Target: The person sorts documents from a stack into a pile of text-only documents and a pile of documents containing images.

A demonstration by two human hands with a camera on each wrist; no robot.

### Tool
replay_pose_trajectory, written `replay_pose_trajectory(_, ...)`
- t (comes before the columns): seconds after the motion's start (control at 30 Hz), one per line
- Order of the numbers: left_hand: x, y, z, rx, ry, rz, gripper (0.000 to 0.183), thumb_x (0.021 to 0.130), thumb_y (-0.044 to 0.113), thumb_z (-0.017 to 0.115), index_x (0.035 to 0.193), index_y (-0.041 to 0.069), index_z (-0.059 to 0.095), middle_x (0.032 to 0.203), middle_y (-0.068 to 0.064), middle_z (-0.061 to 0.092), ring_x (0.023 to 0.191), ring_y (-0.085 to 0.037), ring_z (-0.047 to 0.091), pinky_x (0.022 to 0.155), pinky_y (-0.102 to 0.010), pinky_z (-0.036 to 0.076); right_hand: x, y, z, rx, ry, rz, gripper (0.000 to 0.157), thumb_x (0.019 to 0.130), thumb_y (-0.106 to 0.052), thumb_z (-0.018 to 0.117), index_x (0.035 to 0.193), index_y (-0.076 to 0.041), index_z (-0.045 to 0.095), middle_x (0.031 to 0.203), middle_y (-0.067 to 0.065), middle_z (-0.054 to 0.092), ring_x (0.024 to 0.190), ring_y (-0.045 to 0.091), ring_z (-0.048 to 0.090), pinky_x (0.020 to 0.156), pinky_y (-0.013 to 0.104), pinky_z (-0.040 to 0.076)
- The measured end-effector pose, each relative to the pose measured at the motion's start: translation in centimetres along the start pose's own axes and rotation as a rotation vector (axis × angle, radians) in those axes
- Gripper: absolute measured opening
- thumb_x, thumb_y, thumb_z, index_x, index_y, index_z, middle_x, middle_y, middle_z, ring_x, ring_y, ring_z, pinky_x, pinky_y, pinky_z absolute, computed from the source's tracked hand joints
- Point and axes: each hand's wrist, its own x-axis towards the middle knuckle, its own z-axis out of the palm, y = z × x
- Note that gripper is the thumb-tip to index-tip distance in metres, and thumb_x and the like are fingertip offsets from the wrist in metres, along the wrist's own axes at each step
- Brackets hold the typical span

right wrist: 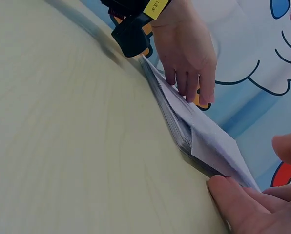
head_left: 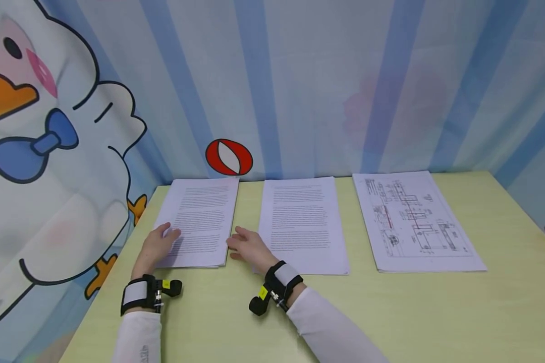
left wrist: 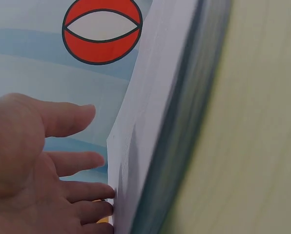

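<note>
At the left of the table lies a stack of printed sheets point(head_left: 204, 222), its top page covered in lines of text. My left hand point(head_left: 158, 244) is at the stack's left edge; in the left wrist view its fingers point(left wrist: 89, 191) are extended, tips right at the paper. On the opposite side, my right hand point(head_left: 251, 247) has its fingertips by the right edge of this stack, fingers loosely bent and thumb raised. The right wrist view shows the stack's side point(right wrist: 177, 117) with layered sheets, the top ones lifted slightly apart near the corner.
A second stack of text pages point(head_left: 300, 222) lies mid-table, partly behind my right hand. Farther right is a stack topped by a technical drawing point(head_left: 418, 222). The pale yellow table point(head_left: 218, 312) ends at a striped blue curtain point(head_left: 300, 91) with cartoon prints.
</note>
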Motion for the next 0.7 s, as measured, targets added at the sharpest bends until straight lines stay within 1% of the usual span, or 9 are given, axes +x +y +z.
replay_pose_trajectory(0.1,0.0,0.1,0.2,0.004,-0.003,-0.002,0.069,0.097,0.039,0.038,0.148,0.0,0.013,0.154,-0.027,0.013,0.141,-0.046,0.009,0.112,-0.061,0.013,0.3,0.1,0.3,0.07,-0.032,0.013,0.063,0.094,-0.016,0.052,0.146,0.002,0.022,0.139,0.024,0.046,0.121,0.032,0.053,0.096,0.041,0.05)
replay_pose_trajectory(0.3,-0.1,0.4,0.6,0.06,-0.017,0.064,0.068,0.097,0.038,0.039,0.148,-0.001,0.017,0.153,-0.029,0.017,0.14,-0.046,0.013,0.112,-0.06,0.016,0.5,0.2,0.3,0.149,-0.046,0.039,0.065,0.093,-0.016,0.051,0.147,0.003,0.019,0.136,0.025,0.05,0.119,0.032,0.055,0.097,0.044,0.049)
replay_pose_trajectory(0.4,0.0,0.2,0.6,0.031,0.014,0.039,0.066,0.096,0.036,0.04,0.148,0.0,0.019,0.153,-0.029,0.017,0.14,-0.046,0.013,0.112,-0.061,0.016,0.7,0.1,0.4,0.164,-0.051,0.053,0.067,0.093,-0.017,0.053,0.147,0.002,0.018,0.135,0.025,0.05,0.118,0.032,0.056,0.097,0.044,0.049)
replay_pose_trajectory(0.5,-0.1,0.0,0.6,0.001,0.038,-0.013,0.065,0.096,0.035,0.04,0.148,0.001,0.019,0.153,-0.028,0.014,0.14,-0.046,0.011,0.112,-0.062,0.014,0.7,0.0,0.5,0.158,-0.053,0.069,0.067,0.092,-0.017,0.054,0.147,0.002,0.02,0.134,0.024,0.051,0.116,0.031,0.057,0.097,0.044,0.049)
replay_pose_trajectory(0.57,-0.1,-0.1,0.6,-0.006,0.036,-0.037,0.065,0.096,0.037,0.04,0.148,0.003,0.02,0.154,-0.027,0.014,0.14,-0.046,0.011,0.111,-0.062,0.014,0.9,0.1,0.7,0.154,-0.054,0.067,0.062,0.093,-0.016,0.052,0.145,0.002,0.025,0.132,0.023,0.053,0.113,0.03,0.059,0.097,0.043,0.049)
replay_pose_trajectory(0.7,-0.2,0.2,0.6,0.0,0.019,-0.045,0.066,0.096,0.041,0.039,0.147,0.004,0.023,0.152,-0.026,0.021,0.14,-0.046,0.016,0.11,-0.063,0.018,1.1,0.3,0.7,0.149,-0.034,0.048,0.047,0.094,-0.013,0.048,0.138,0.001,0.04,0.126,0.02,0.059,0.106,0.024,0.062,0.093,0.04,0.051)
